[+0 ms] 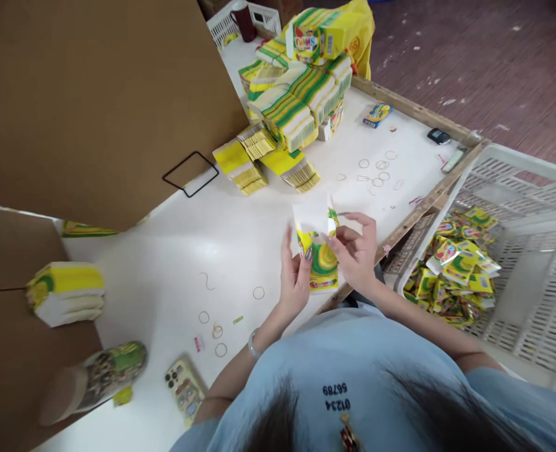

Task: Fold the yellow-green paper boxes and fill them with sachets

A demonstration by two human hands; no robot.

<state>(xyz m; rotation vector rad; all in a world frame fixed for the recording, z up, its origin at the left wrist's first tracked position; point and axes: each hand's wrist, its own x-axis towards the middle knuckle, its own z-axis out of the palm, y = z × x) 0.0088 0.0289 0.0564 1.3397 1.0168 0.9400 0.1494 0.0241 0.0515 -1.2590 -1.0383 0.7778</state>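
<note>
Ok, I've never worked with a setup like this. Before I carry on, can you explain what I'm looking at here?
There is no machine here: these are a person's two bare hands. The single picture comes from a camera worn on that person's head, looking forward and down, so the blue shirt at the bottom is the wearer's own.

The left hand holds a yellow and green box, its white top flap up. The right hand is at the box's upper right side; how firmly it grips is hard to tell.

On the white table are stacked cartons, a phone and thin loops, probably rubber bands. At the right, a white basket holds small yellow packs.
</note>
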